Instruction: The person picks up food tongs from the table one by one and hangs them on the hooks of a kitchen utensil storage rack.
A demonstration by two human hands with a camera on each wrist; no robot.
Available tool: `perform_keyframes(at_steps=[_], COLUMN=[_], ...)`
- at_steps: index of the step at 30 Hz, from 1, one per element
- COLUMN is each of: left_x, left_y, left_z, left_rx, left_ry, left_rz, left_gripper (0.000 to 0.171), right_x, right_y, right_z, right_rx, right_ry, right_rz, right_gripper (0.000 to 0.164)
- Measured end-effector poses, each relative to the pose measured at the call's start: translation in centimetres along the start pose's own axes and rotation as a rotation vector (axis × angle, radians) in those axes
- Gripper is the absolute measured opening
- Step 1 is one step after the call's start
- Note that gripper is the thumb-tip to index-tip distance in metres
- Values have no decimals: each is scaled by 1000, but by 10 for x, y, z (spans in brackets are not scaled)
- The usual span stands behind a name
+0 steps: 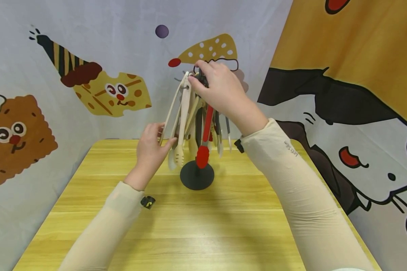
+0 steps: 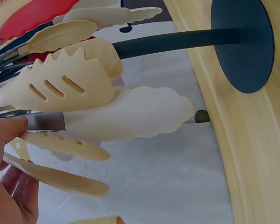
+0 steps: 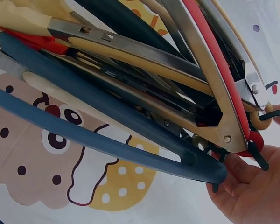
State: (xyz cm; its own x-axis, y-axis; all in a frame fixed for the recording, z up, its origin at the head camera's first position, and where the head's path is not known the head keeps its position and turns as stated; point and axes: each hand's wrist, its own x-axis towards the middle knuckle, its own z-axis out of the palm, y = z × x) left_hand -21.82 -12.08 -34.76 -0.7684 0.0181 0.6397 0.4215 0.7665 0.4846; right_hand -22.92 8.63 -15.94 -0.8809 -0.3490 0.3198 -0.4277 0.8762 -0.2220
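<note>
A black stand with a round base [image 1: 197, 176] and a ring of hooks carries several hanging kitchen tongs. My right hand [image 1: 220, 84] grips the top of the stand, thumb toward the left. In the right wrist view its fingers [image 3: 242, 170] lie behind the hooks, beside dark blue tongs [image 3: 116, 144] and red-edged steel tongs [image 3: 217, 79]. On the left side of the stand, my left hand [image 1: 150, 146] holds beige tongs [image 2: 60, 177] between thumb and fingers. Slotted beige tongs [image 1: 179, 150] and red-tipped tongs [image 1: 202, 156] hang nearby. Scalloped white tongs [image 2: 130, 114] hang above the left thumb.
The stand is on a wood-grain table [image 1: 203, 226]. Cartoon-printed cloth [image 1: 129, 37] hangs behind and on both sides. Small dark devices, one [image 1: 148, 202] by the left wrist and another [image 1: 239, 146] by the right, show beside the sleeves.
</note>
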Motion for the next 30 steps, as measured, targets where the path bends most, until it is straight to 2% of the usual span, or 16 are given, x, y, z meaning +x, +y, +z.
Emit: perform_keyframes(at_steps=[13,21,30], left_x=[0,-1,-1], left_y=[-1,-7,-5], left_z=[-3,-7,-11], left_rx=[-63,-94,-94], left_ry=[-29,-28,-40], left_rz=[-37,-38,-22], left_gripper=[54,51,44], right_x=[1,1,0], right_y=[0,2,2], right_z=[3,4,4], right_rx=[-3,20,25], right_ry=[28,25,34], right_rz=[0,3,-2], right_gripper=[62,63,62])
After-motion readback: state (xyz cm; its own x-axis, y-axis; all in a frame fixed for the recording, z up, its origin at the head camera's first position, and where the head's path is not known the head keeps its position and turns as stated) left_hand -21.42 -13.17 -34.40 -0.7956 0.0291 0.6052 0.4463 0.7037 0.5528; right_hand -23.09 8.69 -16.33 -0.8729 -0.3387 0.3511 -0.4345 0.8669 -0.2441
